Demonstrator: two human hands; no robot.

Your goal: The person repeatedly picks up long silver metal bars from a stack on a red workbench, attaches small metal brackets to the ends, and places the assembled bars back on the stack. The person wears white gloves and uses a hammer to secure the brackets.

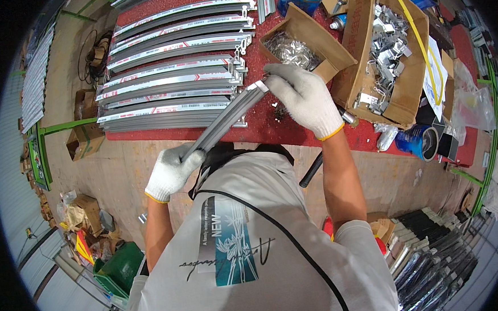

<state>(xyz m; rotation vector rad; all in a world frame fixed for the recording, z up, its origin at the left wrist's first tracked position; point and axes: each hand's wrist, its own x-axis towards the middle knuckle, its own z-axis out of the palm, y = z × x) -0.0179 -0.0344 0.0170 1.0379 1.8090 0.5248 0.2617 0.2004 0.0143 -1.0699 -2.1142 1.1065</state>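
Both my hands wear white knit gloves with yellow cuffs. A long grey metal profile (227,121) slants across the table's front edge, in front of my body. My left hand (174,170) is closed round its lower end. At the upper end, my right hand (302,95) has its thumb and fingers closed on the tip, where a small bright end piece (262,86) shows. Whether the right fingers also pinch a small part is hidden. Below the right wrist, a black-handled tool (311,170) juts over the table edge, partly covered by my forearm.
Bundled metal profiles (170,80) lie in rows on the red table (202,136). An open carton (325,45) holds small shiny parts; a larger carton (362,46) holds metal brackets (388,50). A blue tin (416,140) lies at the right edge. A green bin (119,269) stands lower left.
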